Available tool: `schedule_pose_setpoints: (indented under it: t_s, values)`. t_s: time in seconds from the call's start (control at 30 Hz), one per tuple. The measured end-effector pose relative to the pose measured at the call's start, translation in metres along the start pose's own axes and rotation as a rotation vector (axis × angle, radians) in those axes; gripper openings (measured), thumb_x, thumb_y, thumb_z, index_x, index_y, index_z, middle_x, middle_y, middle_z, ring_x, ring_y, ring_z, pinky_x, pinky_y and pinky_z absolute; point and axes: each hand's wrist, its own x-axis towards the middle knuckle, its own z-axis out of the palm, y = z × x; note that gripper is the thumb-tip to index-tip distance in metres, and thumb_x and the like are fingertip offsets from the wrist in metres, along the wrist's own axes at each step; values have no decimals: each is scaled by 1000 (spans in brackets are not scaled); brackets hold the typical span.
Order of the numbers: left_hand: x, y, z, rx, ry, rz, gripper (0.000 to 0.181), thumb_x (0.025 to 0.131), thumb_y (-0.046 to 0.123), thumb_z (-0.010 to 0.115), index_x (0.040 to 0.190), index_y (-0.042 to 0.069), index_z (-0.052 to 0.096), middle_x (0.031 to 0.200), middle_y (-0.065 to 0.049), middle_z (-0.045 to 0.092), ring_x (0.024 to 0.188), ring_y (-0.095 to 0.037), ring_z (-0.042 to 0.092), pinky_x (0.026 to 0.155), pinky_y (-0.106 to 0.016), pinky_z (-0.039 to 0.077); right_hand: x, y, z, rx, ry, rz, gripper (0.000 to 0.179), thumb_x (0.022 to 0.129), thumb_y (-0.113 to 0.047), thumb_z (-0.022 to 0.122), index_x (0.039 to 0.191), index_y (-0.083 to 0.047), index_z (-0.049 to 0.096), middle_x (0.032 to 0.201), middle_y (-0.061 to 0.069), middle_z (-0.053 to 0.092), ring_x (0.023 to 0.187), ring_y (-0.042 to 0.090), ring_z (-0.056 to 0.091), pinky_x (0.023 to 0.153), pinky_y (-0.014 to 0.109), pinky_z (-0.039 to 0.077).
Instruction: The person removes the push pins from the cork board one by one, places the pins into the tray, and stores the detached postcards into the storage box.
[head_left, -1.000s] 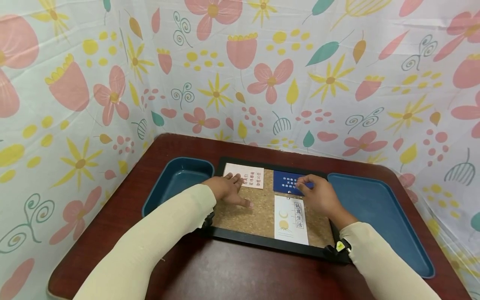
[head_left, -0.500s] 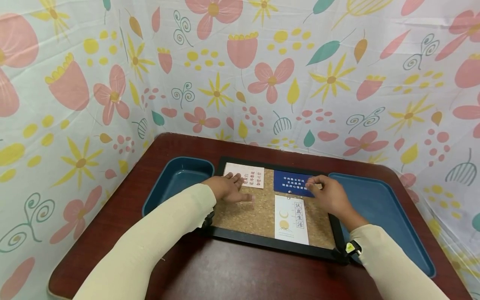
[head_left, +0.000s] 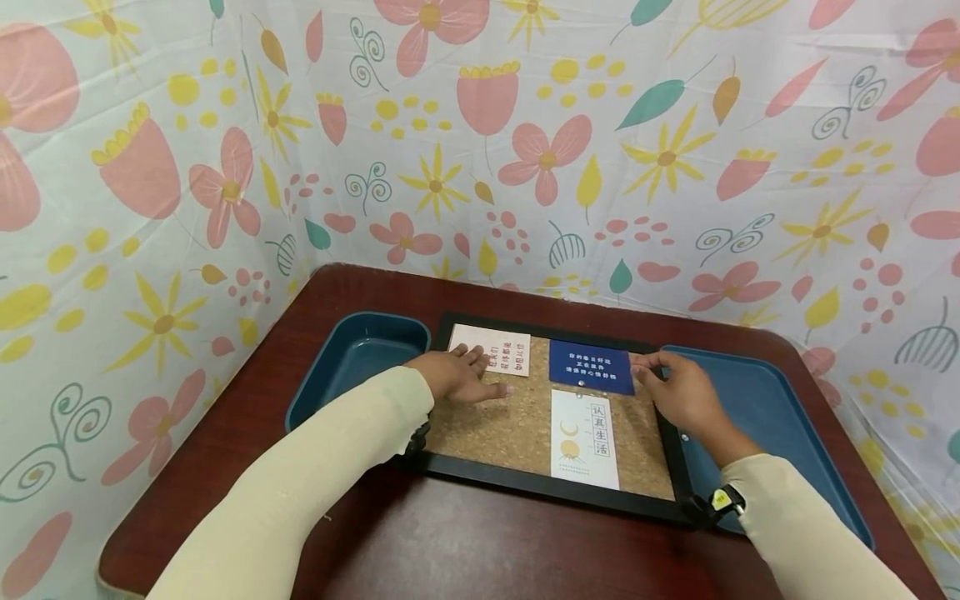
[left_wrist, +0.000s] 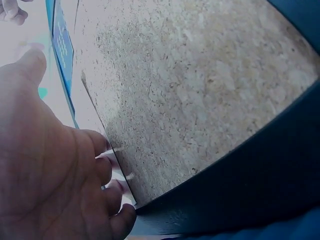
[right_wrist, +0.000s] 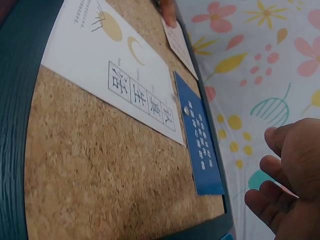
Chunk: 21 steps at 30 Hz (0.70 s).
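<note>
My left hand (head_left: pixel 457 377) rests with spread fingers on a pale pink card (head_left: pixel 513 354) with red writing, at the upper left of a cork board (head_left: pixel 495 433). In the left wrist view, the fingertips (left_wrist: pixel 104 170) lie along this card's edge. My right hand (head_left: pixel 678 392) hovers at the right edge of a blue card (head_left: pixel 592 364), its fingers loosely bent and nothing visible in them. A small pushpin (right_wrist: pixel 187 110) sits at the blue card's lower edge. Below it, a white card (head_left: pixel 583 446) with a moon drawing has a pin (head_left: pixel 578 396) at its top.
A deep blue tray (head_left: pixel 330 354) stands left of the board, partly behind the left forearm. On the right lies a flat blue tray (head_left: pixel 780 442) with a small shiny piece (head_left: pixel 684 437) near its left edge. A flowered cloth (head_left: pixel 525 167) hangs behind the dark red table (head_left: pixel 450 542).
My right hand has moved right, off the blue card to its right edge and over the board's frame, uncovering the card's writing. My left hand stays in place.
</note>
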Motion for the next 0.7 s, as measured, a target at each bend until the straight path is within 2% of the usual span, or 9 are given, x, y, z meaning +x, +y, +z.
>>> schedule_pose_setpoints:
  t_s: [0.07, 0.17, 0.27, 0.53, 0.7]
  values:
    - [1, 0, 0, -1, 3, 1, 100, 93, 86, 18, 166, 19, 9, 172, 0, -1, 157, -27, -2, 124, -50, 6, -1, 2, -1, 2, 4, 4, 38, 107, -36, 56, 121, -2, 64, 78, 14, 67, 49, 20, 43, 43, 35, 34]
    - [1, 0, 0, -1, 4, 0, 100, 93, 86, 17, 166, 19, 9, 172, 0, -1, 157, -27, -3, 124, -50, 7, -2, 5, -2, -7, 18, 4, 40, 108, -38, 55, 121, -1, 65, 105, 22, 71, 54, 20, 50, 45, 36, 38]
    - [2, 0, 0, 5, 5, 0, 101, 92, 87, 16, 166, 19, 9, 172, 0, -1, 157, -27, -3, 124, -50, 7, -2, 8, -3, -18, 33, 1, 41, 108, -39, 55, 119, -1, 66, 124, 24, 66, 61, 20, 55, 49, 36, 42]
    - [3, 0, 1, 3, 4, -10, 101, 92, 87, 18, 166, 20, 9, 172, 1, -2, 157, -26, -3, 124, -50, 7, -4, 13, -7, -32, 39, 24, 40, 107, -39, 56, 118, -2, 67, 125, 26, 66, 66, 20, 59, 51, 36, 44]
    - [2, 0, 1, 5, 6, -12, 101, 91, 87, 18, 166, 20, 8, 172, 1, -2, 157, -26, -3, 124, -50, 8, -5, 19, -10, -42, 38, 29, 38, 107, -39, 56, 118, -4, 67, 129, 25, 65, 77, 24, 65, 56, 35, 47]
